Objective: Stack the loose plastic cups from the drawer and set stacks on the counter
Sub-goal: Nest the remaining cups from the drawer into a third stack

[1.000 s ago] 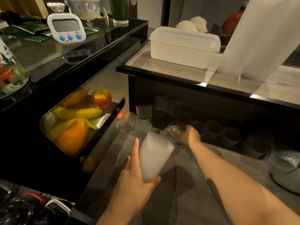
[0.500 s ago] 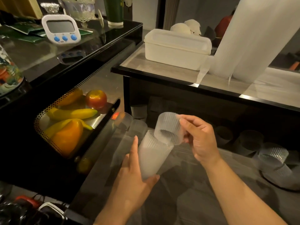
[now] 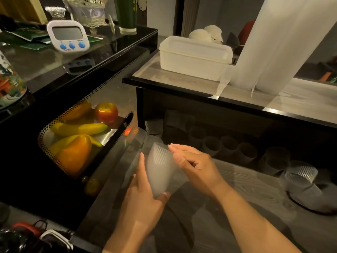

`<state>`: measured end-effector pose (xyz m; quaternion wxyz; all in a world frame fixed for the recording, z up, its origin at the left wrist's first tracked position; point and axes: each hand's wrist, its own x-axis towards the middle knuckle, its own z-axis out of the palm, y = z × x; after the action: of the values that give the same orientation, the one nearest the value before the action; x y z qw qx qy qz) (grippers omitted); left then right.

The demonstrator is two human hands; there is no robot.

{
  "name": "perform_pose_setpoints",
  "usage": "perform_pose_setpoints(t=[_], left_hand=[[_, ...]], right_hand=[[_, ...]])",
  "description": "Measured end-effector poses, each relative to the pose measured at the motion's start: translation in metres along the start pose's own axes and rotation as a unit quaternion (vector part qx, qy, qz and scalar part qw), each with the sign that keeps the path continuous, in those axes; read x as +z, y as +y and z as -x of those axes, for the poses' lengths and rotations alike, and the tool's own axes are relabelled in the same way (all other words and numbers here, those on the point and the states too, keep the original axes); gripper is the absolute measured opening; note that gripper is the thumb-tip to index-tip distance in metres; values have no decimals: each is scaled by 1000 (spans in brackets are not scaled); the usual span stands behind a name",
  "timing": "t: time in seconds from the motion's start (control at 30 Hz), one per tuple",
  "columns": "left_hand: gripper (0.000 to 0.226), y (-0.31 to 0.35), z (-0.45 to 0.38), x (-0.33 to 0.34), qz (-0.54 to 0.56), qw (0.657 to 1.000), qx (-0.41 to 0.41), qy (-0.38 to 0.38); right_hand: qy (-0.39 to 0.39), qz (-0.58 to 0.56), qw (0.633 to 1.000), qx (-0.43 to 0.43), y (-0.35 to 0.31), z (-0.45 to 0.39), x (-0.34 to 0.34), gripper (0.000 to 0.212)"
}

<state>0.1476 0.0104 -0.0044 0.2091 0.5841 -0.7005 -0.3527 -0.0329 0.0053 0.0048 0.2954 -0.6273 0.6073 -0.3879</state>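
Left hand [image 3: 141,196] wrapped round cup stack [image 3: 160,170], right hand [image 3: 196,166] fingers flat on rim; thin, light, crushable, likely slippery; best gripped low on ribbed sides.

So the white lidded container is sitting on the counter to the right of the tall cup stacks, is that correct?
Not quite: the head view shows the white lidded container on the counter to the left of the tall cup stacks, not the right.
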Motion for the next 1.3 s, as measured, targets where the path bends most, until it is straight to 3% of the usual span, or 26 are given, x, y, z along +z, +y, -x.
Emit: perform_pose_setpoints(t=[0.1,0.17,0.27,0.4,0.5,0.73,0.83,0.93,1.13,1.3], left_hand=[[123,-3,-1,-2,-9,1000,-26,-2],[120,-4,-2,-2,2,999,-42,-6],[118,-4,-4,-1,20,998,-54,-16],[120,-8,-7,2,36,996,-78,-38],[121,-11,-9,2,41,991,-116,-49],[122,-16,-16,1,34,986,-150,-58],[122,-18,-19,1,33,986,-159,-47],[122,-19,-20,0,41,987,-152,-39],[120,-18,-14,2,41,991,-119,-37],[123,-13,-13,3,37,994,-100,-26]], right_hand=[[-21,-15,999,37,-3,-10,1,41],[28,-55,996,60,0,-23,3,47],[109,-25,988,109,21,-54,14,33],[43,36,979,195,56,-93,34,50],[5,59,976,209,65,-117,48,63],[-30,51,960,274,94,-148,73,69],[-27,52,964,259,97,-149,72,48],[0,-36,967,253,87,-142,64,23],[114,-166,966,160,34,-113,11,11],[57,-193,978,52,-1,-76,-18,17]])
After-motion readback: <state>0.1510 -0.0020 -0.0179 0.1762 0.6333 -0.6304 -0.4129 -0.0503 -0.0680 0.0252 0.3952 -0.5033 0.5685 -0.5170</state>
